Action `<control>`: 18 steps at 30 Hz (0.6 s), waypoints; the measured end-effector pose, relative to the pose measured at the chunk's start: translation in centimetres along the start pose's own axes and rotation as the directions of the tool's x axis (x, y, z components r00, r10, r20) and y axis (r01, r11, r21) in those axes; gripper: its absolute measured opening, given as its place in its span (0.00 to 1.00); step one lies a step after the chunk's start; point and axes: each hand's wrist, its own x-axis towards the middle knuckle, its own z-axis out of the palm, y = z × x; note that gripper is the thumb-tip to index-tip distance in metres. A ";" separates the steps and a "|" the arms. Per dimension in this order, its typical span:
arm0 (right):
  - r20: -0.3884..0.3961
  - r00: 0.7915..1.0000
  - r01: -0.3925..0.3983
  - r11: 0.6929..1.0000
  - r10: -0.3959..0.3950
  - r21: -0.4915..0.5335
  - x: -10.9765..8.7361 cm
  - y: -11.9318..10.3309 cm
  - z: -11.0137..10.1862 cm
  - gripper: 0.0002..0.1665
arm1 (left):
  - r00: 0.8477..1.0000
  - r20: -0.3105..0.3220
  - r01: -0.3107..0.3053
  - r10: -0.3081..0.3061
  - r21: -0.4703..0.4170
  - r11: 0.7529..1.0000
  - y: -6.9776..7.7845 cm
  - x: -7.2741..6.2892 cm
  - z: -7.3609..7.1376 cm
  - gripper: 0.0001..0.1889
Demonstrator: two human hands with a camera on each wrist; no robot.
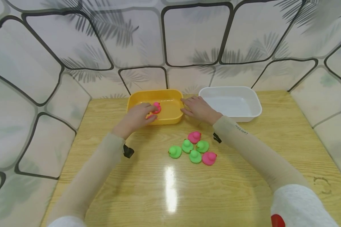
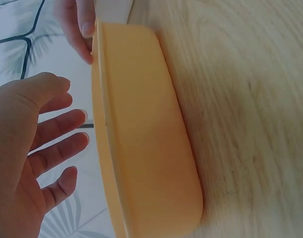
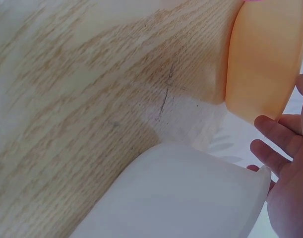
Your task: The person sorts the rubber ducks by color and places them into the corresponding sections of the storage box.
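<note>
My left hand [image 1: 136, 118] hovers over the yellow basin [image 1: 170, 119], its fingers loosely bent with nothing between them in the left wrist view. Beneath its fingertips a pink toy duck [image 1: 157, 108] lies in the basin; a second pink duck [image 1: 151, 117] is mostly hidden by the hand. At the basin's right rim, my right hand [image 1: 200, 109] touches the edge with extended fingers [image 3: 275, 131] and thumb. On the table in front lie several green toy ducks [image 1: 195, 156], grouped with two pink ducks, one at the back [image 1: 194, 137] and one at the right [image 1: 209, 158].
A white basin [image 1: 251, 117] stands right of the yellow one, beneath my right wrist. Both basins are near the back edge of the wooden table [image 1: 142, 189], against a patterned backdrop [image 1: 196, 34] that also rises at the sides.
</note>
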 end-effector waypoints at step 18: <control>-0.016 1.000 0.007 1.000 -0.007 -0.025 0.3 0.4 0.3 0.35 | 0.981 -0.065 -0.181 0.182 0.023 0.983 5.0 -1.2 1.5 0.15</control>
